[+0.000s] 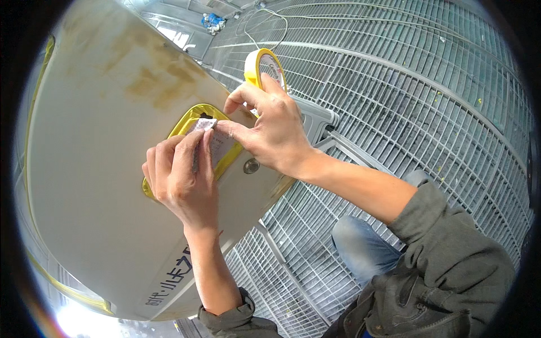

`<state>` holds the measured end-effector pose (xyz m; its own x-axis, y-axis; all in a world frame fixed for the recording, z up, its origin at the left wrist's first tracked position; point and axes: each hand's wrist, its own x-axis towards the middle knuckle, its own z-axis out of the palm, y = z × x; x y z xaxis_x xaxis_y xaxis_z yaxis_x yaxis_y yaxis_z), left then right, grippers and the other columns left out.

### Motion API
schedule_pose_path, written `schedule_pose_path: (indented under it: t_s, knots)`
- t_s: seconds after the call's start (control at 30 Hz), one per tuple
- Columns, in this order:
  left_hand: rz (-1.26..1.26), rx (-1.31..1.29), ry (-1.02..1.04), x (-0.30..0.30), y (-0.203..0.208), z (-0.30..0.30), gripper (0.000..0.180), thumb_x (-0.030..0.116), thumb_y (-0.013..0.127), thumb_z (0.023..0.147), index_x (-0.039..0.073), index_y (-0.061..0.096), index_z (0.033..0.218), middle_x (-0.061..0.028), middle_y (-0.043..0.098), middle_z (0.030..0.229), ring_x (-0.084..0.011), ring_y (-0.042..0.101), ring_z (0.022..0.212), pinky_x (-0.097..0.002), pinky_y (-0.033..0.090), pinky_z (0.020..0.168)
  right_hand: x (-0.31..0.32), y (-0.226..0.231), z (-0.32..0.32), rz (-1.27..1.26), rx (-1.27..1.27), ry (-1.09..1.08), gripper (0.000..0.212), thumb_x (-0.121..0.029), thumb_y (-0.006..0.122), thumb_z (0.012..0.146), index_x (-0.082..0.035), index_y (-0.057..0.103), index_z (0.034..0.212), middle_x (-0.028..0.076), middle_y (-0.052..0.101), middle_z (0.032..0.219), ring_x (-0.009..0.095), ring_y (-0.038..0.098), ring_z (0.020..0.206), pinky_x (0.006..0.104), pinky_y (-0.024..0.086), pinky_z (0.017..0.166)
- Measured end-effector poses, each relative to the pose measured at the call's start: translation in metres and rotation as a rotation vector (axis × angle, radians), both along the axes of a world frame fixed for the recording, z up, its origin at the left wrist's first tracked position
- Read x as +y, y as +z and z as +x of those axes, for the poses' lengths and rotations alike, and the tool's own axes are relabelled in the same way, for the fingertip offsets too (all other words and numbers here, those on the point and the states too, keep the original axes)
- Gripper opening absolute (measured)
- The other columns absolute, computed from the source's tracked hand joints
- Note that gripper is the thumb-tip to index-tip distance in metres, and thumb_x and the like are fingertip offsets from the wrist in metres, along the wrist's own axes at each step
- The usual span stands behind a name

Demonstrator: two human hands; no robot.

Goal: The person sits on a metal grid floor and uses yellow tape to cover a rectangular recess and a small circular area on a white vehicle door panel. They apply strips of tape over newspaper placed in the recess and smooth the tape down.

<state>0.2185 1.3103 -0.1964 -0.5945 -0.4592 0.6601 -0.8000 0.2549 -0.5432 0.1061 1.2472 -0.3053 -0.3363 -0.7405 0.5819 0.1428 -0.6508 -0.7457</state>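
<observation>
My left hand point(181, 172) pinches the edge of a piece of printed paper point(220, 145) between thumb and fingertips. The paper lies over a rectangular recess in a large pale vehicle panel point(96, 163), and its upper corner is folded up. Yellow masking tape point(181, 121) borders the recess. A roll of yellow masking tape point(252, 65) hangs on the fingers of my right hand point(276, 127), its ring standing up beyond the knuckles. My right thumb reaches to the folded paper corner, close to the left fingertips. Part of the recess is hidden behind my hands.
A round metal lock point(251, 165) sits on the panel beside the recess. Brownish sanded patches point(163, 84) mark its upper part. Metal floor grating point(394, 107) spreads to the right, with a pale hose point(284, 28) across it. A blue-and-white bundle point(213, 22) lies at the back. My knee point(360, 248) is below.
</observation>
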Motion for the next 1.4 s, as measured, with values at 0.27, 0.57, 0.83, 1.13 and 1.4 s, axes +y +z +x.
schedule_pose_path:
  t_s: [0.27,0.57,0.83,1.13,1.4]
  knots:
    - [0.158,0.360,0.274,0.005,0.006,-0.041,0.015,0.016,0.086,0.084,0.005,0.075,0.083,-0.0044,0.072,0.077,-0.0143,0.065,0.064,-0.0285,0.050,0.064,-0.008,-0.011,-0.010,-0.028,-0.099,0.133,0.025,-0.026,0.084,0.084,-0.006,0.072,0.094,0.011,0.062,0.097,0.024,0.064,0.081,0.0385,0.052,0.071]
    - [0.161,0.360,0.380,-0.003,0.005,-0.045,0.021,0.019,0.085,0.086,0.004,0.072,0.080,-0.0035,0.070,0.066,-0.0112,0.063,0.057,-0.0243,0.049,0.061,0.038,-0.056,-0.036,-0.057,-0.181,0.241,0.014,-0.009,0.064,0.094,-0.003,0.072,0.104,0.004,0.062,0.084,0.009,0.055,0.069,0.0264,0.048,0.064]
    - [0.538,0.784,0.223,0.028,0.000,-0.054,0.023,0.010,0.087,0.083,-0.001,0.074,0.097,-0.0030,0.072,0.075,-0.0071,0.065,0.069,-0.0230,0.053,0.070,0.058,-0.062,-0.052,-0.102,-0.162,0.648,0.065,-0.011,0.050,0.094,0.002,0.024,0.153,0.007,0.060,0.073,0.013,0.058,0.063,0.0301,0.049,0.064]
    - [0.976,0.830,0.094,0.036,-0.008,-0.042,0.018,0.001,0.082,0.086,-0.003,0.075,0.102,-0.0070,0.073,0.091,-0.0120,0.070,0.080,-0.0252,0.056,0.074,0.059,-0.056,-0.049,-0.191,0.023,0.614,0.072,-0.005,0.056,0.093,0.004,0.019,0.155,0.009,0.067,0.078,0.017,0.066,0.068,0.0314,0.051,0.064]
    - [0.490,0.325,0.272,0.024,0.020,-0.051,0.007,0.000,0.076,0.089,-0.001,0.073,0.096,-0.0089,0.072,0.091,-0.0165,0.068,0.074,-0.0283,0.054,0.067,0.066,-0.049,-0.039,0.401,-0.300,1.133,0.047,-0.021,0.057,0.106,0.006,0.053,0.144,0.007,0.070,0.067,0.010,0.065,0.055,0.0277,0.054,0.055]
